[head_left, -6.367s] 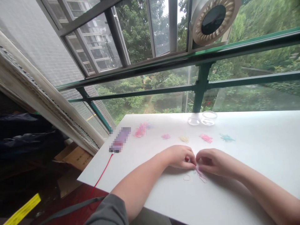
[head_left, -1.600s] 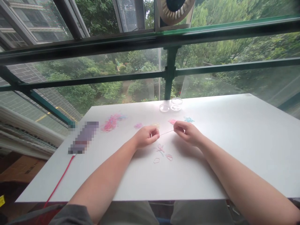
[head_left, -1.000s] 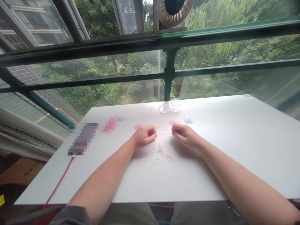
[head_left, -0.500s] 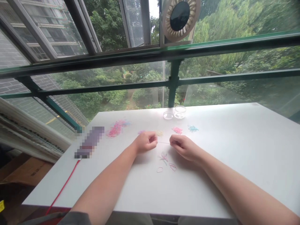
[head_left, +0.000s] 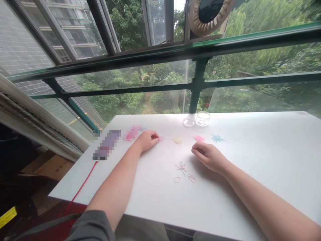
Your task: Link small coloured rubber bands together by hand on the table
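My left hand [head_left: 149, 140] is at the small lilac-pink pile of rubber bands [head_left: 161, 139], its fingertips pinched together at the pile's left side. What those fingers hold, if anything, is too small to tell. To the right, my right hand [head_left: 209, 155] is curled closed just above the table, in front of the pink pile of rubber bands [head_left: 199, 138]; its grip is hidden. Between and nearer to me lie a bunch of looped rubber bands [head_left: 181, 166], a single pink band [head_left: 177, 179] and a mauve looped band [head_left: 191, 178].
Cream bands [head_left: 178, 141] and teal bands [head_left: 217, 138] form separate small piles. A larger mixed pile [head_left: 132, 132] is at left, near a blurred-out device [head_left: 107, 145] with a red cable [head_left: 81, 187]. Two clear round containers [head_left: 203, 119] stand at the white table's [head_left: 263, 160] back edge.
The thin band stretched between my hands no longer shows. My left hand has moved left and away to the lilac-pink pile, while my right stays near the pink pile. The view has shifted left.
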`<action>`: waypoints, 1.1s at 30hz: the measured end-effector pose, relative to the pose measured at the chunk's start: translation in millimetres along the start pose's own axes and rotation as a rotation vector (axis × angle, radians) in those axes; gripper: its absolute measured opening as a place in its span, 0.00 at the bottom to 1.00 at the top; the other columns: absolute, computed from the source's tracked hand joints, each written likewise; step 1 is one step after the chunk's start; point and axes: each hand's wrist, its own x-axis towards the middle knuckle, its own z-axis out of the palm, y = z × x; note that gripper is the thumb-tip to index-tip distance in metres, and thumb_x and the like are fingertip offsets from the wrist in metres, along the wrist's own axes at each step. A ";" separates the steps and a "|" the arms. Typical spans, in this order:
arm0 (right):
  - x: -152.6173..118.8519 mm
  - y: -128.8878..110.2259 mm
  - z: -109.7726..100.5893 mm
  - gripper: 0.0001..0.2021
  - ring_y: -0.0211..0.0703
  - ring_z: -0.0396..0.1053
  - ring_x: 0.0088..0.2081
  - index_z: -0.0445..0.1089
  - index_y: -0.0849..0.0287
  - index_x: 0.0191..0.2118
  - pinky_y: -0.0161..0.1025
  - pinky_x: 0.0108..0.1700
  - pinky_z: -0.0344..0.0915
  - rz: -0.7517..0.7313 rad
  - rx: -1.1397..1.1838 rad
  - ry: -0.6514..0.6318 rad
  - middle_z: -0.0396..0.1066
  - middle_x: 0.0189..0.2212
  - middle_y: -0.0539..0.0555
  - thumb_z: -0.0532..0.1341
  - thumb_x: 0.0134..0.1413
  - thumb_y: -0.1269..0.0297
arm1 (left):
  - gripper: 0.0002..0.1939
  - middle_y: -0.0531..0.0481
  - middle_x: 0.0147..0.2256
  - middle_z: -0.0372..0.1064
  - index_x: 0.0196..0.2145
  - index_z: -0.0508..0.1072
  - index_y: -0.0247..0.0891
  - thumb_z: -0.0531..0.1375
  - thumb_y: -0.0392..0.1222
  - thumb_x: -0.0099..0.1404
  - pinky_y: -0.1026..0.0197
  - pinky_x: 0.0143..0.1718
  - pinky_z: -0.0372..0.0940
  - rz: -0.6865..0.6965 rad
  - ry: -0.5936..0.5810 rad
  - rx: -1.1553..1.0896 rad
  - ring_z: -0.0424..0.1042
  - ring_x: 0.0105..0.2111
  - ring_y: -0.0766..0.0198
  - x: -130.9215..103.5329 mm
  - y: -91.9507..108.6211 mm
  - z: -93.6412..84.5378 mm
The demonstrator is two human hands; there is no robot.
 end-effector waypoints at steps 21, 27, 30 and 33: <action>-1.3 -9.6 -2.5 0.08 0.36 0.62 0.25 0.71 0.58 0.35 0.35 0.30 0.60 -0.089 -0.031 -0.128 0.69 0.27 0.52 0.54 0.53 0.68 | 0.10 0.49 0.32 0.73 0.34 0.73 0.35 0.55 0.39 0.58 0.64 0.33 0.63 -0.032 0.191 -0.082 0.68 0.30 0.66 5.3 6.3 5.8; -4.1 -21.3 0.2 0.10 0.33 0.64 0.25 0.73 0.57 0.39 0.33 0.30 0.62 -0.175 -0.053 -0.239 0.68 0.32 0.52 0.60 0.48 0.69 | 0.08 0.50 0.31 0.72 0.33 0.74 0.35 0.56 0.37 0.57 0.66 0.31 0.62 0.201 -0.114 -0.120 0.67 0.28 0.68 -3.0 41.5 16.2; -4.0 -23.4 2.3 0.10 0.34 0.65 0.27 0.74 0.56 0.38 0.33 0.31 0.62 -0.213 -0.099 -0.258 0.69 0.32 0.52 0.61 0.47 0.69 | 0.09 0.49 0.31 0.72 0.34 0.74 0.35 0.57 0.36 0.55 0.66 0.31 0.62 0.287 -0.291 -0.150 0.67 0.28 0.68 -8.7 57.2 21.4; -2.8 -22.9 5.3 0.07 0.35 0.65 0.29 0.74 0.56 0.34 0.33 0.33 0.62 -0.243 -0.129 -0.239 0.69 0.31 0.52 0.61 0.48 0.70 | 0.10 0.49 0.31 0.72 0.34 0.74 0.35 0.59 0.35 0.52 0.66 0.32 0.62 0.335 -0.399 -0.172 0.67 0.29 0.67 -12.1 64.3 23.7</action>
